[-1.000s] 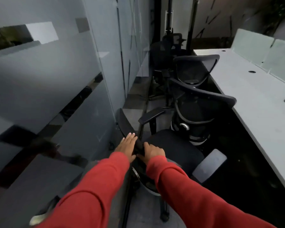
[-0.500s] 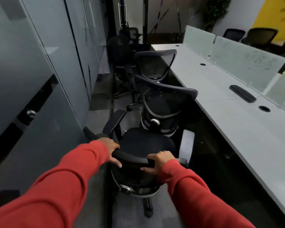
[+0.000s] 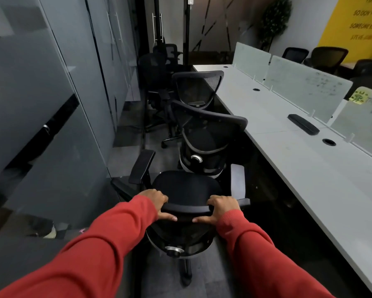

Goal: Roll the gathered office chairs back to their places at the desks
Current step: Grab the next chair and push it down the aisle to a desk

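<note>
Office chair [image 3: 186,188] gripped at the backrest, not yet at the desk [image 3: 309,173].

Left hand [image 3: 157,203] and right hand [image 3: 222,208] each grip the backrest's top rail, fingers curled over it and thumbs along the near face. The office chair stands at 12 o'clock in the aisle, with the glass partition [image 3: 51,108] at 9 o'clock and the desk at 2 o'clock. A second chair [image 3: 208,134] sits just ahead; it may touch the held chair's right armrest, contact unconfirmed. Advised: push evenly through both hands, steer toward 2 o'clock, clear the second chair, then tuck the seat under the desk edge.
</note>
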A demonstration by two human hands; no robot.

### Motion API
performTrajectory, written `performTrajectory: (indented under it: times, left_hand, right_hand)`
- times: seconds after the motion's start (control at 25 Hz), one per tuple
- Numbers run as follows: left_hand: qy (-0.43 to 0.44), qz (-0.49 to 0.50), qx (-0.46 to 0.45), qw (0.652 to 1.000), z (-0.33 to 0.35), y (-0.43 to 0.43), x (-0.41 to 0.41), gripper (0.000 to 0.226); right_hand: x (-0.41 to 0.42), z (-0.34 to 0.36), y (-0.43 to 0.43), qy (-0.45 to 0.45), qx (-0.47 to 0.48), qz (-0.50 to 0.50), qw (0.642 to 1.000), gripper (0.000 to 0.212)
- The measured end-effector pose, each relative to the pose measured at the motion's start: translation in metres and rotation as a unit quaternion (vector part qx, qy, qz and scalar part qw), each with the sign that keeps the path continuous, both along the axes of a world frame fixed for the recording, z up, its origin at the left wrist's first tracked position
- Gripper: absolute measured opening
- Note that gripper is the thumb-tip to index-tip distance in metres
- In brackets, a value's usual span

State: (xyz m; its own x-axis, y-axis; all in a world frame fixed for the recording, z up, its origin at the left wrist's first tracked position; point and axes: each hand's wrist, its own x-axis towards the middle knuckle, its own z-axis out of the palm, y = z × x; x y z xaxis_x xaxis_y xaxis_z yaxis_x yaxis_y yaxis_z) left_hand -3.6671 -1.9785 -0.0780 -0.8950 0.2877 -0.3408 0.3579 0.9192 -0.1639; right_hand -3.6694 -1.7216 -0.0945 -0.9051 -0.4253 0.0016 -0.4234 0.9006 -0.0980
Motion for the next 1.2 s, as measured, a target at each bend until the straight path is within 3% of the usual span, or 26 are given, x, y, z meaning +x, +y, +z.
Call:
performTrajectory:
  times: [0.16, 0.32, 0.44, 0.72, 1.2]
  left_hand:
    - [0.008, -0.010, 0.008, 1.000, 0.000, 0.017, 0.025, 0.100]
    - [0.014, -0.014, 0.024, 1.000, -0.002, 0.057, 0.052, 0.100]
    - [0.029, -0.028, 0.030, 0.999, -0.005, 0.090, 0.069, 0.101]
    - [0.034, -0.088, 0.064, 0.994, -0.008, 0.164, 0.091, 0.100]
    - [0.047, -0.215, 0.068, 0.973, -0.004, 0.252, 0.125, 0.089]
  right_hand:
    - [0.027, 0.001, 0.019, -0.008, -0.006, 0.000, 1.000, 0.102]
    - [0.048, 0.007, 0.058, -0.023, 0.000, -0.003, 1.000, 0.089]
    - [0.064, 0.007, 0.090, -0.021, 0.008, -0.009, 1.000, 0.096]
    - [0.122, 0.000, 0.166, 0.017, -0.004, -0.087, 0.996, 0.099]
    - [0.212, -0.007, 0.239, 0.081, -0.025, -0.206, 0.975, 0.081]
